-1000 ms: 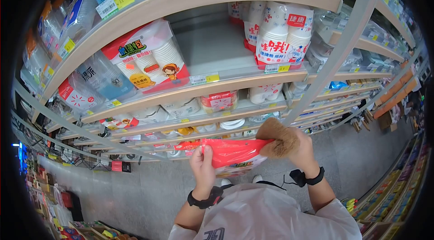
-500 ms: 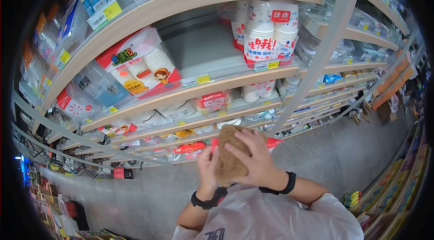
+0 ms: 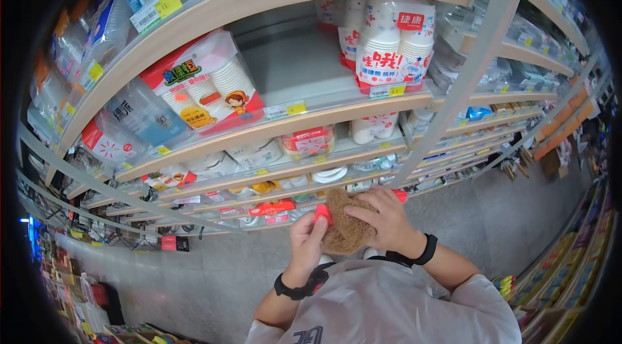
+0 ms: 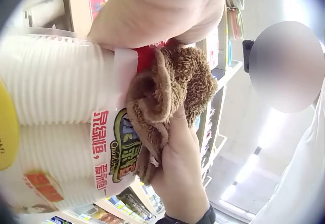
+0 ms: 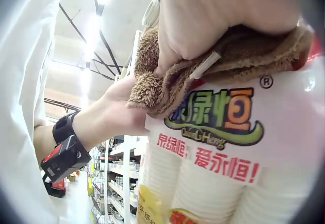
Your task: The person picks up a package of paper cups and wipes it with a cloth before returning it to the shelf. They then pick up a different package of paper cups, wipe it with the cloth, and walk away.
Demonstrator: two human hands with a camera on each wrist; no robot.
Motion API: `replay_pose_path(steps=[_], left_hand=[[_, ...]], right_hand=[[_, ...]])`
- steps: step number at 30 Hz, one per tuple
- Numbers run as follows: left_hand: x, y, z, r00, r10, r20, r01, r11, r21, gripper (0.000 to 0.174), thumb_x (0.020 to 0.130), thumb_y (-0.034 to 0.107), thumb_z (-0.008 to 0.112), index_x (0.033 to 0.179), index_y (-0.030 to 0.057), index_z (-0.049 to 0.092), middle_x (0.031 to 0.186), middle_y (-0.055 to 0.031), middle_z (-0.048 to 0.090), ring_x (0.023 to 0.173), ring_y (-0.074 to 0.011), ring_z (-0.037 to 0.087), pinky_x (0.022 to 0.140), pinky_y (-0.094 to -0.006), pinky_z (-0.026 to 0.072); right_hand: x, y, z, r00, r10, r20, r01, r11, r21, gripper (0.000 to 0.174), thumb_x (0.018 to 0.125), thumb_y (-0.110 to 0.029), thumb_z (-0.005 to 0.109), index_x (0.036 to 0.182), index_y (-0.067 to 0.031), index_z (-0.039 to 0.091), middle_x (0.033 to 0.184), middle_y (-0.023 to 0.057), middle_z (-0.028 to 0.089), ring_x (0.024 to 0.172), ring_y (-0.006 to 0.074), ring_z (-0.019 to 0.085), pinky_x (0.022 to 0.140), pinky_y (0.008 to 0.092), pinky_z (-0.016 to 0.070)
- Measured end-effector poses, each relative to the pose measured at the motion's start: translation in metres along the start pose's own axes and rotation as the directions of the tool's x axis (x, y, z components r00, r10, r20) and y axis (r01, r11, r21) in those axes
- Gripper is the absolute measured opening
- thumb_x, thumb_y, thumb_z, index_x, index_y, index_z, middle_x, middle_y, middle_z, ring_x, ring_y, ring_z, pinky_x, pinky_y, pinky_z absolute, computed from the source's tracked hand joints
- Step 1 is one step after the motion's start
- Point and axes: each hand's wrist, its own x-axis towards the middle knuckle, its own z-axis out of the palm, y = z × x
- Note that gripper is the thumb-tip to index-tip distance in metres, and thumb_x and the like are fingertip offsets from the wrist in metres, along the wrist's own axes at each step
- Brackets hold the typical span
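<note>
A brown fluffy cloth [image 3: 350, 230] lies folded over the top edge of a clear pack of paper cups [image 5: 203, 175]. My right hand [image 3: 383, 219] grips the cloth, fingers bent over it, pressing it along the pack's edge. With thumb and fingers, my left hand [image 3: 307, 240] pinches the pack's red end [image 3: 323, 214], right beside the cloth. White stacked cups [image 4: 56, 81] show through the wrap in the left wrist view, below the printed label [image 5: 223, 114]. From above, the cloth and hands hide most of the pack.
Shelves in front hold a similar cup pack [image 3: 201, 81], another paper-cup pack [image 3: 395, 46] and clear plastic cups [image 3: 146, 114]. A slanting grey post [image 3: 476, 52] stands at the right of the shelf. Grey floor [image 3: 220, 273] lies below, and more stocked shelves [image 3: 570, 266] run along the right.
My right hand has brought the cloth from the pack's right end leftward to my left hand, then slightly back right. The cloth is more bunched. The left hand keeps its hold.
</note>
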Motion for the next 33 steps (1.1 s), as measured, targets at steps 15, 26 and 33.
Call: replay_pose_path(steps=[15, 26, 33], left_hand=[[0.005, 0.018, -0.003, 0.985, 0.074, -0.156, -0.094, 0.988, -0.125, 0.017, 0.093, 0.015, 0.055, 0.094, -0.0004, 0.061, 0.09, -0.0024, 0.063, 0.083, -0.0066, 0.055, 0.077, -0.0228, 0.0422], [0.011, 0.017, -0.011, 0.976, 0.037, -0.215, -0.068, 0.988, -0.138, 0.016, 0.094, 0.016, 0.053, 0.092, 0.003, 0.061, 0.091, -0.0013, 0.064, 0.083, -0.0058, 0.055, 0.078, -0.0234, 0.0426], [0.011, 0.012, -0.017, 0.987, 0.064, -0.144, -0.066, 0.998, -0.009, 0.017, 0.095, 0.017, 0.053, 0.097, 0.0024, 0.061, 0.094, -0.0024, 0.064, 0.085, -0.0062, 0.056, 0.079, -0.0234, 0.0424]], right_hand=[[-0.03, 0.045, -0.026, 0.992, 0.127, -0.004, -0.127, 0.99, -0.065, 0.053, 0.056, -0.014, 0.074, 0.108, -0.0157, 0.063, 0.088, 0.0075, 0.06, 0.08, 0.0278, 0.058, 0.072, 0.0405, 0.0452], [-0.046, 0.05, -0.029, 0.986, 0.114, -0.122, -0.084, 0.969, 0.232, 0.039, 0.057, -0.012, 0.077, 0.094, -0.0048, 0.065, 0.071, 0.011, 0.061, 0.063, 0.0267, 0.058, 0.063, 0.0351, 0.0443], [-0.044, 0.041, -0.043, 0.968, 0.246, -0.047, -0.203, 0.879, 0.432, 0.045, 0.055, -0.015, 0.083, 0.093, -0.0022, 0.063, 0.08, 0.012, 0.064, 0.072, 0.0261, 0.063, 0.066, 0.0326, 0.049]])
